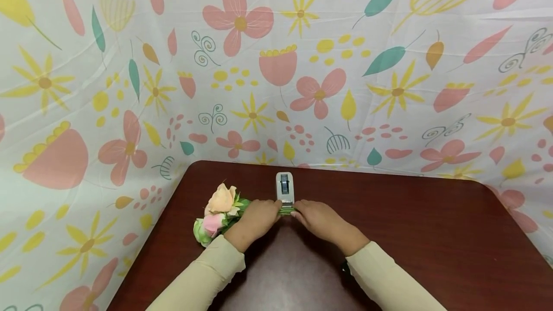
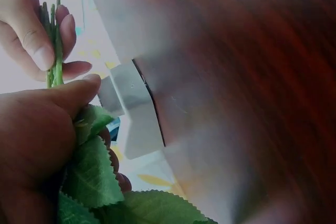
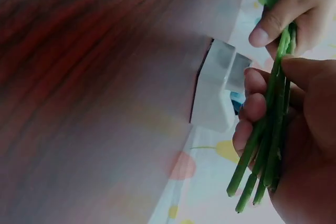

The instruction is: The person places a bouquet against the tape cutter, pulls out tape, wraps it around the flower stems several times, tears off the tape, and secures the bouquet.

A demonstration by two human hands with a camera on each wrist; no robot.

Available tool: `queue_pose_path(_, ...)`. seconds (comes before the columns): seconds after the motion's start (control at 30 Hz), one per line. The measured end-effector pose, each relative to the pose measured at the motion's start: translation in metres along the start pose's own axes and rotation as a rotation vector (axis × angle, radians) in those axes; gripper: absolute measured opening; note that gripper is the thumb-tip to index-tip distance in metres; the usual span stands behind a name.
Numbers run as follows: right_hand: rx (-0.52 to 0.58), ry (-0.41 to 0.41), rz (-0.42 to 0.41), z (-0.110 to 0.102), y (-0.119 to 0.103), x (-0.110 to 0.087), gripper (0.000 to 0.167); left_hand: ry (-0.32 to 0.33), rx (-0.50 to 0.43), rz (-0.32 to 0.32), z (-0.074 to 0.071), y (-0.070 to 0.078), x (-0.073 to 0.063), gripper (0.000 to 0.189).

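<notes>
A bunch of artificial flowers point(image 1: 221, 200) with peach, pink and pale green blooms lies sideways, its heads to the left. My left hand point(image 1: 259, 217) grips the bunch just below the leaves point(image 2: 94, 177). Farther along, my right hand point(image 1: 321, 220) holds the green stems point(image 3: 273, 124), thumb across them and fingers curled beneath; the cut ends stick out past the palm in the right wrist view. Right behind the stems stands a white tape dispenser point(image 1: 285, 188) with a roll of tape. Whether the stems touch it cannot be told.
The dark red-brown table point(image 1: 410, 234) extends to the right and toward me. A floral-printed cloth point(image 1: 319, 52) hangs behind it and along the left side. A small dark object point(image 1: 345, 267) shows by the right sleeve.
</notes>
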State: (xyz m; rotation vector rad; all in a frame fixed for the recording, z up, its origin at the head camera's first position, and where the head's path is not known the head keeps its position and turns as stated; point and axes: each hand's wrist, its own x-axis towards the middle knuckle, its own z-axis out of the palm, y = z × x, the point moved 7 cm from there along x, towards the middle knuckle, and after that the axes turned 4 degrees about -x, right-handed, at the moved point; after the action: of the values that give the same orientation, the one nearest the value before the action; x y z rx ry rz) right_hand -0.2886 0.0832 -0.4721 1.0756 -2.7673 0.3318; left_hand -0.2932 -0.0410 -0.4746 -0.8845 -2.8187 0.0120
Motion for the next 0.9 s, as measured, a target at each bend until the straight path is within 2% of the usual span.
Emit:
queue_pose_path(0.1,0.095,-0.039,0.083,0.003,0.007,0.003,0.016,-0.033,-0.014,-0.008,0.003,-0.002,0.003,0.019)
queue_pose_path(0.2,0.175,-0.042,0.187,0.007,0.015,0.005,0.018,-0.061,-0.037,-0.021,0.009,-0.004,0.005,0.018)
queue_pose_path(0.37,0.258,0.046,0.33,0.01,0.024,0.011,0.016,-0.057,-0.071,-0.019,0.016,-0.008,0.009,0.018)
queue_pose_path(0.5,0.28,0.096,0.37,0.009,0.026,0.017,0.017,-0.041,-0.086,-0.028,0.02,-0.012,0.011,0.02)
queue_pose_path(0.73,0.284,0.07,0.423,0.017,0.028,0.025,0.018,-0.08,-0.083,-0.07,0.026,-0.016,0.012,0.024)
queue_pose_path(0.9,0.313,0.114,0.445,0.018,0.028,0.029,0.012,-0.094,-0.079,-0.074,0.028,-0.017,0.014,0.023)
